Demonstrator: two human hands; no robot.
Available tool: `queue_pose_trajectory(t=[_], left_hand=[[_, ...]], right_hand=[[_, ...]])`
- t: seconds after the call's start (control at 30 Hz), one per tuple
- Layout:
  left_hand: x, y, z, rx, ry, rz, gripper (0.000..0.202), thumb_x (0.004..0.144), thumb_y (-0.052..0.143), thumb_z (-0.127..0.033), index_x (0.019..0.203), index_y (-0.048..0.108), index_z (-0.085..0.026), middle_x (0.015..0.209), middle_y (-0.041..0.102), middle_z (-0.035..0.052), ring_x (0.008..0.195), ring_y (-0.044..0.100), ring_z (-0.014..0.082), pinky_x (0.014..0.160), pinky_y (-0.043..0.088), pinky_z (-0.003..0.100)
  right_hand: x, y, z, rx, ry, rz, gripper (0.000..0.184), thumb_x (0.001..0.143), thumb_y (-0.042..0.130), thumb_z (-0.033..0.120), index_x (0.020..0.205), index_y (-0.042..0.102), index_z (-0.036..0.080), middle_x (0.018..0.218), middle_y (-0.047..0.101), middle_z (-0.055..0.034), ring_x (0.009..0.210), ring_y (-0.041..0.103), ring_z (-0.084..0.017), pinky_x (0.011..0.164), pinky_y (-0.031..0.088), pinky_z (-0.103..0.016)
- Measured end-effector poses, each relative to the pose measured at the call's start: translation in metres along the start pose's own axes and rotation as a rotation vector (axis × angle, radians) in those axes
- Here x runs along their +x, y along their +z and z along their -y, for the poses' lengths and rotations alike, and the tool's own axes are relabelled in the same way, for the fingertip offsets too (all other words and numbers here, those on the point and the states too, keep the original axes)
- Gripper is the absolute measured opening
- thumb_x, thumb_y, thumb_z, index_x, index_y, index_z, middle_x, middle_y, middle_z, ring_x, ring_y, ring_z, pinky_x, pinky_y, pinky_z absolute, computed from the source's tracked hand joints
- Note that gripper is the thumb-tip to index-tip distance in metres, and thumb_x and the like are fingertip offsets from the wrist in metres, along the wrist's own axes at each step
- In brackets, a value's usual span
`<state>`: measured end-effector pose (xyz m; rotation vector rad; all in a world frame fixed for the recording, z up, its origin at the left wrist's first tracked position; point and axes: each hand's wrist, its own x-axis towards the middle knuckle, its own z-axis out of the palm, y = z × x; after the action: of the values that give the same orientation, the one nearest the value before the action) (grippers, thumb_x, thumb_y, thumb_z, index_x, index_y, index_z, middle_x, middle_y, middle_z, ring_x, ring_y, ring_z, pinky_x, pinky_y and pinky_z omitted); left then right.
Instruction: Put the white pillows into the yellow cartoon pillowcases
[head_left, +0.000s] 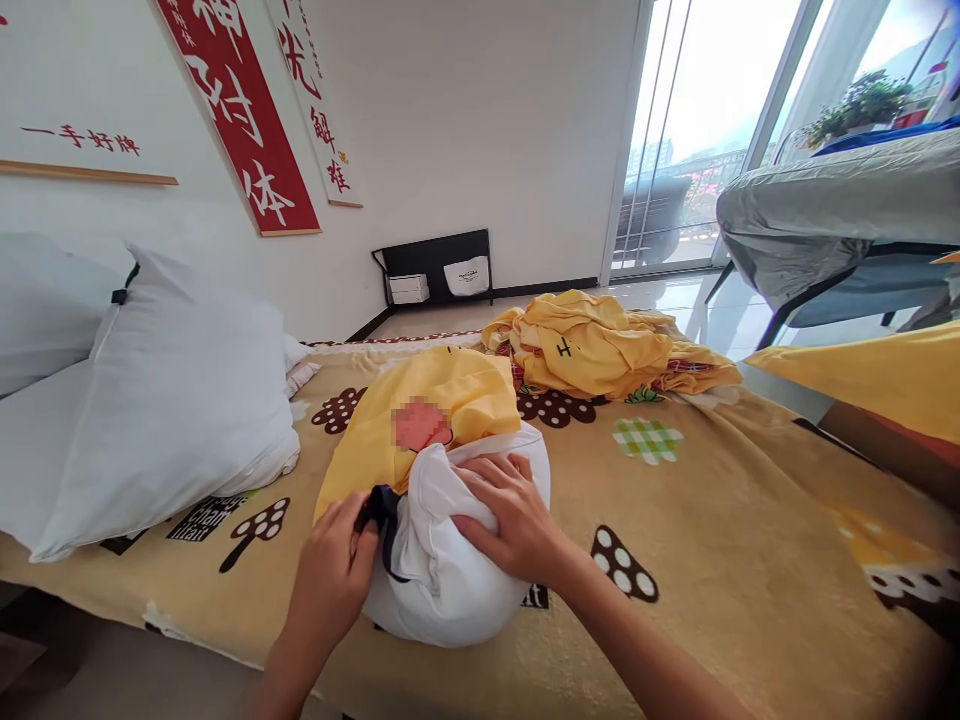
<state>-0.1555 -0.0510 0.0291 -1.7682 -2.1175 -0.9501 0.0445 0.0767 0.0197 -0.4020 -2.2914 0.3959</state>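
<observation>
A white pillow (465,590) lies bunched on the bed in front of me, its far end against or inside a yellow pillowcase (360,450) with a blurred red print. At the pillow's left edge, my left hand (341,545) is closed with fingers and thumb on a dark strip of cloth (385,503). My right hand (506,510) rests over the top right of the pillow, its fingers curled into the white fabric and the thumb pressing from the near side. Where the pillow meets the pillowcase is partly hidden by folds.
White pillows (187,400) lean at the left. Crumpled yellow fabric (585,345) lies at the bed's far edge. The bed has a tan patterned blanket (720,540). A low black rack (435,250) stands by the wall, and a grey-covered piece of furniture (840,200) is at right.
</observation>
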Motion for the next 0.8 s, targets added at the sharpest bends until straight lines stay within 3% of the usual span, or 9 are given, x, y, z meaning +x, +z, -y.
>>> queue_pose_trajectory(t=[0.13, 0.23, 0.3, 0.37, 0.5, 0.63, 0.8], left_hand=[[0.032, 0.006, -0.027, -0.015, 0.018, 0.017, 0.029, 0.084, 0.039, -0.022, 0.107, 0.057, -0.02, 0.097, 0.065, 0.0071, 0.092, 0.058, 0.022, 0.079, 0.045, 0.034], [0.055, 0.022, -0.04, -0.099, 0.052, 0.099, 0.026, 0.08, 0.04, -0.016, 0.095, 0.06, -0.02, 0.09, 0.063, 0.005, 0.086, 0.058, 0.0197, 0.075, 0.045, 0.031], [0.061, 0.031, -0.044, -0.12, 0.034, 0.068, 0.022, 0.083, 0.037, -0.018, 0.084, 0.059, -0.019, 0.086, 0.062, 0.005, 0.084, 0.056, 0.0191, 0.075, 0.044, 0.031], [0.061, 0.037, -0.046, -0.026, 0.011, 0.046, 0.022, 0.086, 0.038, -0.021, 0.085, 0.059, -0.019, 0.088, 0.061, 0.0065, 0.087, 0.055, 0.021, 0.079, 0.043, 0.034], [0.06, 0.043, -0.052, 0.279, 0.011, 0.186, 0.022, 0.083, 0.047, -0.023, 0.102, 0.059, -0.018, 0.105, 0.059, 0.0111, 0.1, 0.051, 0.0279, 0.084, 0.041, 0.041], [0.068, 0.046, -0.054, 0.364, -0.052, 0.226, 0.026, 0.086, 0.043, -0.019, 0.108, 0.056, -0.019, 0.109, 0.058, 0.0122, 0.101, 0.053, 0.0277, 0.077, 0.042, 0.037], [0.071, 0.048, -0.044, 0.206, -0.124, 0.132, 0.021, 0.089, 0.041, -0.021, 0.097, 0.06, -0.019, 0.093, 0.066, 0.0085, 0.088, 0.06, 0.0219, 0.068, 0.041, 0.029]], right_hand=[[-0.007, 0.01, -0.003, 0.081, -0.018, -0.139, 0.038, 0.089, 0.046, 0.037, 0.122, 0.053, 0.02, 0.11, 0.061, -0.0087, 0.1, 0.051, -0.024, 0.092, 0.03, -0.043], [-0.016, 0.014, -0.01, 0.095, 0.007, -0.235, 0.039, 0.089, 0.043, 0.033, 0.125, 0.049, 0.019, 0.107, 0.059, -0.0089, 0.098, 0.05, -0.025, 0.089, 0.032, -0.043], [-0.021, 0.017, -0.014, 0.083, 0.025, -0.281, 0.037, 0.089, 0.041, 0.031, 0.123, 0.049, 0.019, 0.103, 0.058, -0.0083, 0.095, 0.05, -0.025, 0.087, 0.034, -0.043], [-0.027, 0.022, -0.017, 0.073, 0.037, -0.339, 0.035, 0.088, 0.041, 0.031, 0.119, 0.05, 0.019, 0.099, 0.057, -0.0082, 0.092, 0.05, -0.025, 0.084, 0.036, -0.044], [-0.034, 0.031, -0.021, 0.072, 0.049, -0.473, 0.033, 0.085, 0.039, 0.03, 0.114, 0.049, 0.019, 0.097, 0.056, -0.0089, 0.088, 0.05, -0.026, 0.081, 0.038, -0.044], [-0.034, 0.03, -0.02, 0.11, 0.051, -0.454, 0.035, 0.083, 0.04, 0.03, 0.114, 0.052, 0.019, 0.096, 0.057, -0.009, 0.089, 0.052, -0.026, 0.081, 0.039, -0.044], [-0.022, 0.019, -0.011, 0.164, 0.052, -0.338, 0.039, 0.084, 0.04, 0.033, 0.117, 0.056, 0.019, 0.1, 0.061, -0.0093, 0.092, 0.054, -0.026, 0.085, 0.039, -0.043]])
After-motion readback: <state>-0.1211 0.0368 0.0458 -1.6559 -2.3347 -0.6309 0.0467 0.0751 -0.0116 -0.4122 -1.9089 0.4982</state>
